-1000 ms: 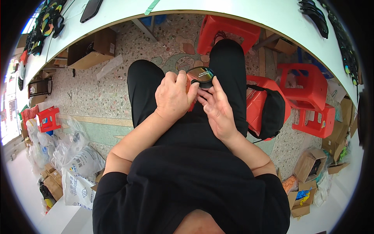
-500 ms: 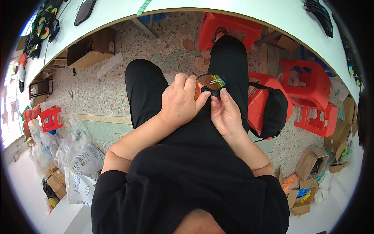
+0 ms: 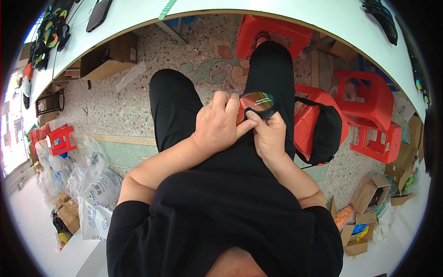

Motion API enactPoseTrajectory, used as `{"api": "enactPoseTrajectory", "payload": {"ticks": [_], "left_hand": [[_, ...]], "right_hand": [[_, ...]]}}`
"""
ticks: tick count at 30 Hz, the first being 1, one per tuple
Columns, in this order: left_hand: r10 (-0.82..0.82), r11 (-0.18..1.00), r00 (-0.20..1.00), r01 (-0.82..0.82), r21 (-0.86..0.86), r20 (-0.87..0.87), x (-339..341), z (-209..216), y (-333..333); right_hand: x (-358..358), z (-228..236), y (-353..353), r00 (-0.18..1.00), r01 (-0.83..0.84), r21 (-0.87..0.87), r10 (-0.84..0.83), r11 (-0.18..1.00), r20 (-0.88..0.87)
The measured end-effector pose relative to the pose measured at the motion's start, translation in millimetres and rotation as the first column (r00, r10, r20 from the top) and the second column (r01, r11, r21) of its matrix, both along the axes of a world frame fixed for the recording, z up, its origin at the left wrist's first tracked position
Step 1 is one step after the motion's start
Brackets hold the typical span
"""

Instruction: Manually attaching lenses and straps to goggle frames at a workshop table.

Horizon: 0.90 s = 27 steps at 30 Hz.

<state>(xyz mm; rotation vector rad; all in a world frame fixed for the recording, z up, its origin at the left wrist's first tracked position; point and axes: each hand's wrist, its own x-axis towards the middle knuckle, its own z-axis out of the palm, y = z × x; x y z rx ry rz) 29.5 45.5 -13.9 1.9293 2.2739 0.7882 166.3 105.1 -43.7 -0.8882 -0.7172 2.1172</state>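
A pair of goggles (image 3: 259,102) with a mirrored orange-green lens and a dark frame is held above my lap. My left hand (image 3: 218,121) wraps the left end of it, fingers curled over and thumb pointing toward the nose notch. My right hand (image 3: 270,135) grips the lower edge, its thumb at the notch near my left thumb and its fingers bent around the frame. Most of the left end of the goggles is hidden by my left hand. Printed film lies over the lens.
The white table (image 3: 286,13) curves ahead, with a phone (image 3: 98,15) and more dark goggles (image 3: 381,19) on it. Red stools (image 3: 364,99) stand at right, a black bag (image 3: 326,134) on one. Cartons (image 3: 110,56) and plastic bags (image 3: 99,194) lie on the floor around.
The goggles have shifted a little right and tilted. My right thumb has moved from the right part of the lower edge in to the nose notch, and the right fingers have curled.
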Motion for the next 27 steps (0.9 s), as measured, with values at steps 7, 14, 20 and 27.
{"api": "enactPoseTrajectory", "payload": {"ticks": [7, 14, 20, 27], "left_hand": [[0.0, 0.999, 1.0, -0.001, 0.044, 0.024, -1.3, 0.5, -1.5], [0.017, 0.997, 1.0, -0.018, 0.07, 0.02, -1.0, 0.3, -3.9], [-0.003, 0.999, 0.999, 0.002, 0.036, 0.032, 1.5, 3.6, -4.5], [-0.014, 0.997, 0.998, 0.008, 0.082, 0.064, -20.2, 1.7, -4.3]], "right_hand": [[-1.5, 2.4, 0.0, 1.0, -0.02, 0.059, 0.021, 0.998, -0.005], [-4.2, 7.1, -2.7, 1.0, -0.02, 0.108, 0.018, 0.994, 0.017], [-11.7, 10.1, -4.5, 0.996, 0.038, 0.191, -0.054, 0.981, 0.078], [17.3, 38.7, 15.2, 0.767, -0.577, 0.061, 0.515, 0.814, 0.383]]}}
